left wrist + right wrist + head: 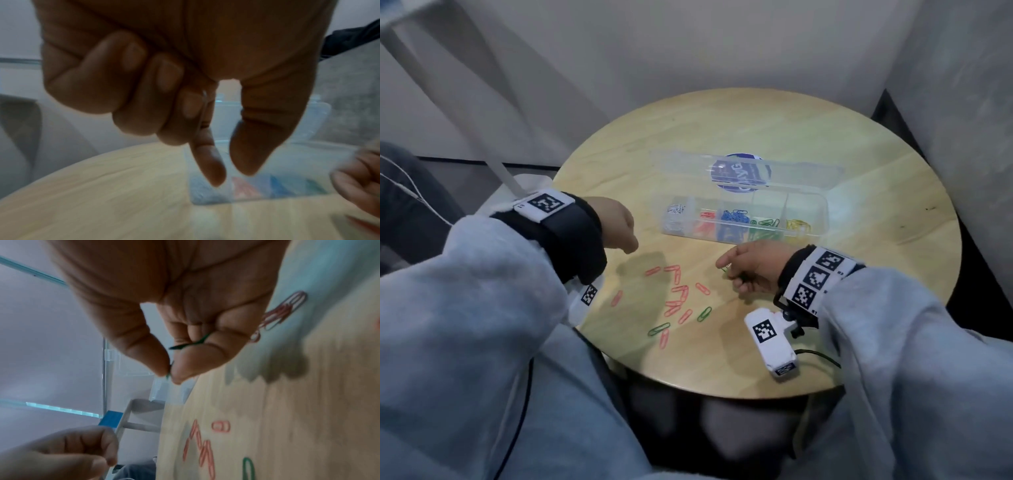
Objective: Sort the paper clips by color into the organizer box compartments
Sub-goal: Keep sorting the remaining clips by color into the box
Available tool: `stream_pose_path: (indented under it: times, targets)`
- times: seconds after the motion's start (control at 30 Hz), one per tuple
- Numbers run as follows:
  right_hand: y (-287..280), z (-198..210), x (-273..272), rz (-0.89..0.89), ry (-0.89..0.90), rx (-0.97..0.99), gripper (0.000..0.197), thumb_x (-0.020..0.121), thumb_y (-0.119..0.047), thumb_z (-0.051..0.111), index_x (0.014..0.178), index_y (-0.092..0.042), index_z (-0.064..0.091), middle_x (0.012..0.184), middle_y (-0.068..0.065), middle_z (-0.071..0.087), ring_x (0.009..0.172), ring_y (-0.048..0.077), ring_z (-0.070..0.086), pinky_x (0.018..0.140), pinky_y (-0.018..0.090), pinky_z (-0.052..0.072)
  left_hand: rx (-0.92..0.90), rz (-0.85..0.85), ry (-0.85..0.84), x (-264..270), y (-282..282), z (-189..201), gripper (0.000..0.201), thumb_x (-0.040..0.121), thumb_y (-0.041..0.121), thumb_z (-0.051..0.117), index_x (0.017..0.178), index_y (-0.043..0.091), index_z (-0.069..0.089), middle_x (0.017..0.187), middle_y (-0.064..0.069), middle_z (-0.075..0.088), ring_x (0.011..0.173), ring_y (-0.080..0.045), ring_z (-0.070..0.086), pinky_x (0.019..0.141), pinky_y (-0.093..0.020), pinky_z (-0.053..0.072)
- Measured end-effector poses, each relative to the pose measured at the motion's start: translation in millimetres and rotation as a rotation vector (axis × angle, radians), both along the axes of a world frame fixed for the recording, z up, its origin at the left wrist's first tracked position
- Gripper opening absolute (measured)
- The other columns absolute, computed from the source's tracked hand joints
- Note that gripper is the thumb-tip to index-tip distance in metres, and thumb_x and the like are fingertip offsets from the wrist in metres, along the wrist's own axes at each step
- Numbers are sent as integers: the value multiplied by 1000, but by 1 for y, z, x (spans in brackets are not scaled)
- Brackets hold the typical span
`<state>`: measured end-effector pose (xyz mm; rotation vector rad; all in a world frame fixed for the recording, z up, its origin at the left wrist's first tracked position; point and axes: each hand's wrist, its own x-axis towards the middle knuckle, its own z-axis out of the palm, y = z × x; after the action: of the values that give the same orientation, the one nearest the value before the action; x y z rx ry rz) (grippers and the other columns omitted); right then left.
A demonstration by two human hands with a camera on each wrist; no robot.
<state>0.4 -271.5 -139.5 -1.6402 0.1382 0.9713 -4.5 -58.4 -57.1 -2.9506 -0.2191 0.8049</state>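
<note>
A clear organizer box (822,205) stands open on the round wooden table (825,144), with white, red, blue, green and yellow clips in separate compartments. In front of it lie several loose red clips (678,294) and two green clips (704,314). My right hand (722,265) hovers just before the box and pinches a green clip (191,344) between thumb and forefinger. My left hand (616,222) hangs above the table, left of the box. Its outer fingers are curled, and nothing shows between its forefinger and thumb (231,177), which point down slightly apart.
The box lid (750,171) lies folded back behind the compartments. A white tagged camera unit (770,342) hangs under my right wrist near the table's front edge. Walls close in behind and to the right. My lap is below the near edge.
</note>
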Motion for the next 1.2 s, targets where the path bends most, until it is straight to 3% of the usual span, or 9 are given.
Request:
stream_pose_path:
  times: [0.13,0.23,0.37,0.5,0.6,0.67,0.83,1.07,1.2]
  targets:
    - [10,1,-3,-31,49,57,29,93,3,29,74,-5,49,64,7,36,51,13,37,37,15,36,25,-119,148,-13,-16,-18,20,80,31,65,93,16,66,85,3,59,79,-16,52,67,-25,40]
    - [13,1,-6,18,23,5,22,93,-5,45,71,-8,46,61,6,41,48,14,39,36,17,36,61,-220,270,-20,-33,-40,32,78,36,69,101,14,67,87,2,60,81,-17,54,69,-26,41]
    - [15,3,-10,358,-265,-293,30,83,-20,68,64,-17,45,49,-3,50,40,8,47,43,18,38,111,-286,368,-25,-44,-65,33,73,40,73,96,17,69,81,2,60,77,-16,54,65,-24,40]
    - [22,-1,-20,636,-571,-610,21,77,-26,70,66,-26,52,70,-11,56,69,10,54,62,26,46,137,-327,372,-29,-47,-79,26,73,40,74,89,21,66,78,3,58,77,-16,54,63,-24,40]
    - [28,0,-24,807,-636,-703,13,81,-20,62,85,-31,59,91,-7,59,90,19,59,78,31,50,169,-358,356,-28,-47,-83,24,73,40,74,84,21,63,79,2,59,78,-17,54,68,-26,42]
    - [32,0,-23,935,-659,-733,15,83,-15,60,93,-26,59,97,-2,59,88,21,56,75,31,48,166,-356,356,-26,-45,-84,22,74,38,74,84,21,65,80,1,59,76,-17,53,68,-26,41]
    - [41,-5,-24,1062,-833,-837,11,87,-10,49,86,-20,51,85,1,53,75,22,48,49,22,31,149,-325,345,-20,-42,-84,24,73,33,74,89,16,70,78,0,58,73,-17,51,65,-26,41]
    - [42,-6,-27,1056,-803,-791,19,81,-4,53,86,-21,48,89,0,53,76,22,48,50,23,30,141,-257,335,-17,-37,-81,31,67,44,79,80,19,64,71,2,56,71,-15,48,47,-21,33]
    - [39,-4,-29,1100,-745,-872,17,85,-8,50,98,-10,61,89,4,54,78,22,49,60,27,41,111,-210,329,-18,-38,-84,24,67,35,79,81,19,67,79,0,59,74,-16,51,57,-22,40]
